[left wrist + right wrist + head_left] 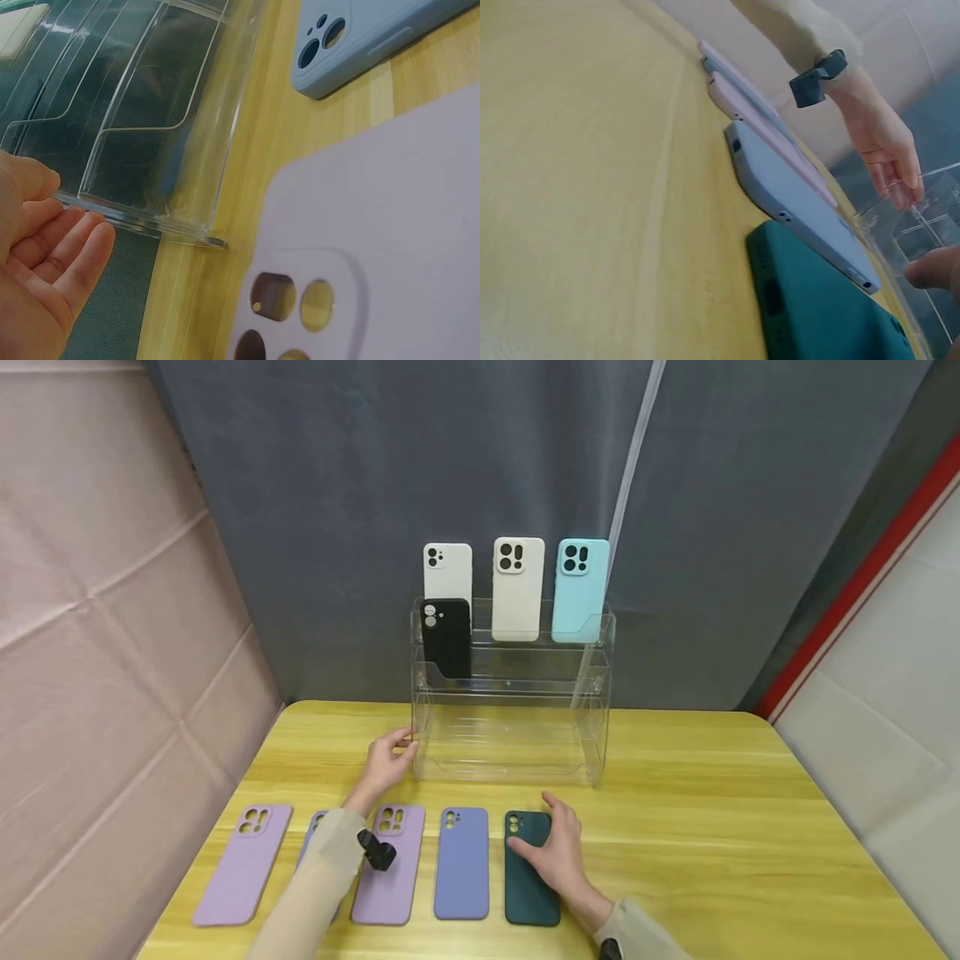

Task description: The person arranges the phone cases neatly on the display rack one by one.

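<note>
My left hand (386,764) is at the left side of a clear tiered display stand (510,772), thumb and loosely bent fingertips right at its side wall. In the left wrist view those fingers (82,255) lie along the stand's edge. My right hand (558,852) reaches over a dark green phone case (528,893), thumb and fingers spread apart. The right wrist view shows the green case (825,300) flat on the table, with my right thumb (934,266) above its far end. Beside it lies a blue-violet phone case (461,868).
Further left lie a lilac case (386,885), a mostly hidden blue case (311,835) and another lilac case (243,868). The stand holds a white case (450,572), a cream case (517,597), a light blue case (581,597) and a black case (447,643). A grey curtain (360,485) hangs behind the table.
</note>
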Action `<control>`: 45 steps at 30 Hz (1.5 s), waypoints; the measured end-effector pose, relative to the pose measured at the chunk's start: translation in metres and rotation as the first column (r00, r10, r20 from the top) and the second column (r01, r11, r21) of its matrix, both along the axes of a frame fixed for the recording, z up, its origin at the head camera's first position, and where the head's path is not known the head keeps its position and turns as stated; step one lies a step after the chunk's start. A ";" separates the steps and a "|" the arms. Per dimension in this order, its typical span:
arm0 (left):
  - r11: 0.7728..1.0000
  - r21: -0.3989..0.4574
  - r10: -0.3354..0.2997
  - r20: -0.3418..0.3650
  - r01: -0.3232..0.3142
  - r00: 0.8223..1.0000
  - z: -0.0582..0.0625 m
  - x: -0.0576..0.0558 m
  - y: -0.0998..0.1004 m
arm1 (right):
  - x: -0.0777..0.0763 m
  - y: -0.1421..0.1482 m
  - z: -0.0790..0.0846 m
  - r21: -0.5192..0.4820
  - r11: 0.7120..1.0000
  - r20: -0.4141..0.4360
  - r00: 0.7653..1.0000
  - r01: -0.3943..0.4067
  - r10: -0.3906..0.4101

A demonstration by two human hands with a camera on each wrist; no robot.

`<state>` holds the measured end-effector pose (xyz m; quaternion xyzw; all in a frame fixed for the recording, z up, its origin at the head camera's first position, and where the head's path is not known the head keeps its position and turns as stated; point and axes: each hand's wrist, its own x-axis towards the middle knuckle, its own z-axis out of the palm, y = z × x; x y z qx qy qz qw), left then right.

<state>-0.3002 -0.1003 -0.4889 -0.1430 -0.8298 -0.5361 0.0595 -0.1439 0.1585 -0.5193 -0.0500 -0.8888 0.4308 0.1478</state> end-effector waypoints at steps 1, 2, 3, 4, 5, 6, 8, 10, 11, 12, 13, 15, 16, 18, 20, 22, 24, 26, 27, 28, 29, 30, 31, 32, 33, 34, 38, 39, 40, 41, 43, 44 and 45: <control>1.000 0.002 0.001 0.000 -0.001 1.000 0.000 0.000 0.000 | 0.000 -0.001 -0.001 0.005 1.000 -0.005 1.000 0.002 -0.002; 1.000 0.001 0.002 0.000 -0.002 1.000 0.001 0.000 0.000 | 0.000 -0.002 -0.001 0.012 1.000 -0.010 1.000 0.001 -0.001; 1.000 0.003 0.002 0.000 -0.002 1.000 0.001 0.000 0.000 | 0.000 -0.003 -0.002 0.017 1.000 -0.010 1.000 0.001 -0.001; 1.000 0.002 0.002 -0.001 -0.002 1.000 0.001 0.000 0.001 | 0.000 -0.003 -0.003 0.024 1.000 -0.011 1.000 0.001 -0.001; 1.000 0.003 0.000 -0.001 0.000 1.000 0.001 0.000 0.001 | 0.000 -0.004 -0.004 0.028 1.000 -0.006 1.000 -0.001 0.001; 1.000 0.002 0.000 0.001 0.000 1.000 0.001 0.000 0.001 | 0.000 -0.005 -0.005 0.038 0.999 0.001 1.000 -0.003 0.003; 1.000 0.006 -0.001 0.004 0.001 1.000 0.002 0.000 0.001 | 0.001 -0.007 -0.006 0.054 0.998 0.019 1.000 -0.010 0.009; 1.000 -0.002 -0.002 0.003 0.002 1.000 0.002 0.001 0.001 | 0.002 -0.008 -0.008 0.073 0.997 0.038 0.999 -0.016 0.013; 1.000 0.000 -0.003 0.005 0.003 1.000 0.002 0.001 0.001 | 0.003 -0.009 -0.008 0.084 0.996 0.048 0.999 -0.018 0.014; 1.000 -0.003 -0.003 0.007 0.003 1.000 0.002 0.001 0.001 | 0.003 -0.010 -0.009 0.094 0.995 0.057 0.998 -0.020 0.015; 1.000 -0.007 -0.004 0.008 0.004 1.000 0.002 0.001 0.001 | 0.003 -0.011 -0.009 0.103 0.994 0.065 0.998 -0.019 0.013; 1.000 -0.011 -0.005 0.011 0.005 1.000 0.002 0.001 0.001 | 0.003 -0.012 -0.010 0.118 0.993 0.081 0.997 -0.024 0.014; 1.000 -0.009 -0.005 0.015 0.006 1.000 0.002 0.002 0.001 | 0.003 -0.013 -0.010 0.126 0.992 0.088 0.996 -0.027 0.016; 1.000 -0.012 -0.006 0.017 0.006 1.000 0.002 0.001 0.001 | 0.002 -0.014 -0.010 0.128 0.991 0.099 0.995 -0.034 0.021; 1.000 -0.009 -0.009 0.017 0.009 1.000 0.002 0.001 0.001 | 0.002 -0.014 -0.010 0.132 0.991 0.100 0.995 -0.040 0.027; 1.000 -0.007 -0.010 0.014 0.010 1.000 0.002 0.001 0.001 | 0.002 -0.014 -0.010 0.145 0.988 0.091 0.995 -0.046 0.033; 1.000 -0.002 -0.010 0.013 0.010 1.000 0.001 0.001 0.001 | 0.002 -0.013 -0.009 0.154 0.987 0.087 0.995 -0.052 0.039; 1.000 0.002 -0.009 0.012 0.009 1.000 0.001 0.001 0.001 | 0.002 -0.012 -0.009 0.161 0.985 0.086 0.995 -0.055 0.041; 1.000 -0.002 -0.010 0.009 0.010 1.000 0.000 0.001 0.001 | 0.001 -0.011 -0.008 0.165 0.985 0.085 0.996 -0.054 0.040; 1.000 -0.001 -0.010 0.009 0.010 1.000 0.000 0.001 0.001 | 0.001 -0.010 -0.007 0.164 0.985 0.095 0.995 -0.046 0.031; 1.000 0.000 -0.010 0.009 0.010 1.000 0.000 0.001 0.001 | 0.001 -0.009 -0.007 0.164 0.986 0.104 0.994 -0.037 0.020; 1.000 0.000 -0.011 0.010 0.011 1.000 -0.001 0.001 0.001 | 0.001 -0.008 -0.007 0.166 0.986 0.116 0.993 -0.027 0.007; 1.000 -0.002 -0.013 0.009 0.013 1.000 -0.001 0.001 0.001 | 0.001 -0.007 -0.006 0.174 0.985 0.121 0.993 -0.018 -0.003; 1.000 -0.006 -0.013 0.007 0.013 1.000 -0.001 0.001 0.001 | 0.001 -0.006 -0.006 0.181 0.983 0.132 0.991 -0.007 -0.018; 1.000 -0.006 -0.014 0.010 0.014 1.000 -0.001 0.001 0.000 | 0.001 -0.005 -0.006 0.187 0.982 0.140 0.990 0.001 -0.028; 1.000 -0.002 -0.012 0.016 0.012 1.000 -0.001 0.001 0.000 | 0.001 -0.004 -0.006 0.192 0.981 0.151 0.988 0.007 -0.037; 1.000 -0.010 -0.007 0.032 0.008 0.999 0.000 0.001 0.000 | 0.001 -0.002 -0.005 0.206 0.978 0.156 0.987 0.000 -0.033; 1.000 -0.009 -0.007 0.040 0.007 0.999 0.001 0.001 0.000 | 0.001 -0.001 -0.005 0.210 0.978 0.154 0.988 -0.006 -0.027; 1.000 -0.010 -0.007 0.043 0.007 0.999 0.001 0.001 0.000 | 0.001 -0.001 -0.004 0.215 0.977 0.153 0.988 -0.013 -0.020; 1.000 -0.013 -0.007 0.042 0.008 0.999 0.001 0.001 0.000 | 0.001 0.000 -0.004 0.222 0.975 0.153 0.988 -0.021 -0.014; 1.000 -0.014 -0.008 0.044 0.009 0.999 0.002 0.001 -0.001 | 0.001 0.000 -0.003 0.233 0.972 0.158 0.987 -0.035 -0.003; 1.000 -0.016 -0.010 0.042 0.010 0.999 0.002 0.001 -0.001 | 0.001 0.001 -0.002 0.239 0.970 0.160 0.987 -0.041 0.003; 1.000 -0.018 -0.010 0.040 0.011 0.999 0.002 0.001 -0.001 | 0.001 0.001 -0.001 0.248 0.968 0.160 0.987 -0.047 0.007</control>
